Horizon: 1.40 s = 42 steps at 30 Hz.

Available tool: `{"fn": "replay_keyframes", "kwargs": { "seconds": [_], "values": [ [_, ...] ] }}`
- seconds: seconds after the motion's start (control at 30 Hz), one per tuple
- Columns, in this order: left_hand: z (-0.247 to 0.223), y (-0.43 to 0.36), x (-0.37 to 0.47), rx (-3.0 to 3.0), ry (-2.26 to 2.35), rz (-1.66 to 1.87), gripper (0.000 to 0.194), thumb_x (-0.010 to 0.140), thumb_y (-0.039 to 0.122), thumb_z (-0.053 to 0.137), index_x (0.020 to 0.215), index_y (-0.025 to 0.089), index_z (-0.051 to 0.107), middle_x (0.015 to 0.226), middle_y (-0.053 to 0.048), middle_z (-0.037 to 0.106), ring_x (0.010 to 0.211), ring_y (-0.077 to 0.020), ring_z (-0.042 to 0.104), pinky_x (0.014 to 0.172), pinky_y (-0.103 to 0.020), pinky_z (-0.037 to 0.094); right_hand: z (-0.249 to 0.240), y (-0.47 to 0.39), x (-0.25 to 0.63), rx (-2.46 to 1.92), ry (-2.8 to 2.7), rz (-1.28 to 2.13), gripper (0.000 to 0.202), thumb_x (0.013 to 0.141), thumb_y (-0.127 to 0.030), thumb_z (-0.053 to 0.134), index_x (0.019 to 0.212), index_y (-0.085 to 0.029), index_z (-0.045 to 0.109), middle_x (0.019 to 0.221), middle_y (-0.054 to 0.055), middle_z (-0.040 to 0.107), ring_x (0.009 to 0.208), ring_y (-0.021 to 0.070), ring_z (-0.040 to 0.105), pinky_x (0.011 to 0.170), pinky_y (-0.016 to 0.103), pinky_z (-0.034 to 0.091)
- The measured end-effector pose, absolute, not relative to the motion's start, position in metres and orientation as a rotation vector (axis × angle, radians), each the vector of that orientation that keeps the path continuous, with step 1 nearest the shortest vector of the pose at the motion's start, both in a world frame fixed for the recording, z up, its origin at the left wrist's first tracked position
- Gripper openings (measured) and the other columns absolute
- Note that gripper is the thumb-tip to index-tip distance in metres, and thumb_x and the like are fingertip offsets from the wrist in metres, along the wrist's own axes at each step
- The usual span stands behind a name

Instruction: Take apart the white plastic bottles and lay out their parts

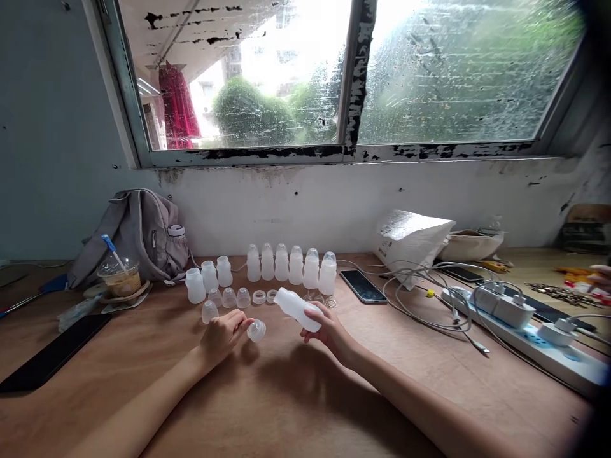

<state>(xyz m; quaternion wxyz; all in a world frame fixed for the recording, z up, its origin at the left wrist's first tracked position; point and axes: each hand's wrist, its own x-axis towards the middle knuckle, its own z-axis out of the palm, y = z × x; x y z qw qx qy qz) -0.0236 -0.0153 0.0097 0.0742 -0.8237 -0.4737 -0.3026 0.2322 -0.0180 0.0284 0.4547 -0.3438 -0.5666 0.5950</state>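
My right hand [331, 334] is wrapped round a frosted baby bottle [296, 308], tilted with its neck up and to the left. Between the fingers of my left hand [222, 335] is a small clear bottle top [256, 330] with a ring, apart from the bottle. Just beyond my left hand are several clear domed caps [230, 297] and white collar rings [259, 297]. Farther back stands a row of capped bottles [281, 262]. To its left are 3 open bottles [209, 276] without tops.
A phone [363, 287] lies right of the bottle row. Tangled cables [420, 312] and a power strip [525, 331] with chargers spread at the right. At the left are a drink cup [119, 275], a grey backpack [143, 232] and a flat black object [55, 353].
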Motion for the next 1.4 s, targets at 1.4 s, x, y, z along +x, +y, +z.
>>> {"fn": "replay_keyframes", "kwargs": {
  "seconds": [1.4],
  "values": [
    [0.108, 0.018, 0.016, -2.573, -1.572, -1.27, 0.02, 0.075, 0.038, 0.052, 0.077, 0.02, 0.059, 0.079, 0.0, 0.049, 0.066, -0.0117, 0.047, 0.06, -0.023, 0.039, 0.028, -0.018, 0.234, -0.8, -1.129, 1.756, 0.03, 0.075, -0.041, 0.054, 0.099, -0.022, 0.048, 0.094, 0.005, 0.055, 0.068, 0.014, 0.058, 0.051, 0.024, 0.047]
  ]
}}
